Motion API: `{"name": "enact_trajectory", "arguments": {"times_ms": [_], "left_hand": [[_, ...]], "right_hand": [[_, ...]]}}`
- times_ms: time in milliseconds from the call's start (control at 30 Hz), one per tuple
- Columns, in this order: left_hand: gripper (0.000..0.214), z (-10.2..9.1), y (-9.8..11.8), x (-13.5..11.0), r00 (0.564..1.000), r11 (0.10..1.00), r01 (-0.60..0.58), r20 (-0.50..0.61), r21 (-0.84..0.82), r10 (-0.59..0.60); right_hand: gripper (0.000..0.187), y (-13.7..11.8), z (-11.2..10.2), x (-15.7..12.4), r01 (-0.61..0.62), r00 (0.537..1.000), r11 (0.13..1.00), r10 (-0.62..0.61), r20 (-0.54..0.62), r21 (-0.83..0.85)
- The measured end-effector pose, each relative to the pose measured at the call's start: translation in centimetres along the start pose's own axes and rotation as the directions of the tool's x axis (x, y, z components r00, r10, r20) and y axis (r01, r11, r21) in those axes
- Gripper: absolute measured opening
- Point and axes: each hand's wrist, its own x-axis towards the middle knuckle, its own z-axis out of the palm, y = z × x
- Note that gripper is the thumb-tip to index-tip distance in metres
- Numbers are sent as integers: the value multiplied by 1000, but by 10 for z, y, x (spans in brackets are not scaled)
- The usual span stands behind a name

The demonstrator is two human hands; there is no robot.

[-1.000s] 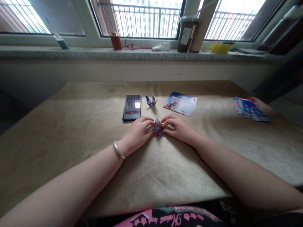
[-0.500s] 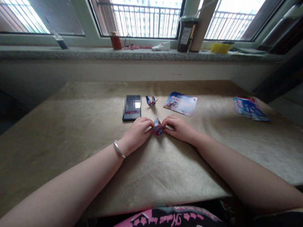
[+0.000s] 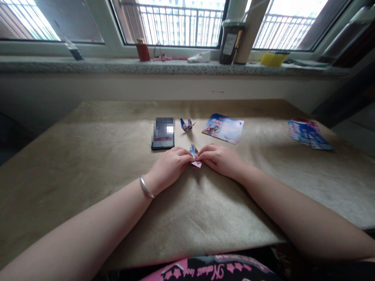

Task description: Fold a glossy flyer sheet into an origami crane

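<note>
Between my two hands is a small piece of folded origami paper, patterned in blue, purple and white. My left hand pinches it from the left, thumb and fingers together. From the right, my right hand pinches the same paper. The fingertips of both hands nearly meet over its middle and hide part of it. Just beyond it stands a finished-looking paper crane in blue, red and white. A silver bangle circles my left wrist.
A phone lies left of the crane. Printed paper sheets lie to its right, and more printed sheets near the table's right side. Behind the tan-covered table, a stone windowsill carries a red container and a dark jar.
My fingertips have moved inward, closer together over the folded paper. The paper looks narrower and shows more of its pale side near the bottom.
</note>
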Motion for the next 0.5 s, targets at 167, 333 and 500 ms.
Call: {"name": "enact_trajectory", "arguments": {"times_ms": [167, 333, 500], "left_hand": [[21, -2, 0, -1, 999, 999, -28, 25, 38, 27], [22, -7, 3, -1, 996, 991, -68, 58, 112, 62], [23, -11, 7, -1, 994, 986, -76, 87, 152, 63]], "right_hand": [[22, -1, 0, -1, 16, 1000, 1000, -16, 6, -23], [21, -3, 1, -1, 7, 1000, 999, -6, 3, -32], [20, -5, 2, 0, -32, 999, 998, 32, 4, -59]]}}
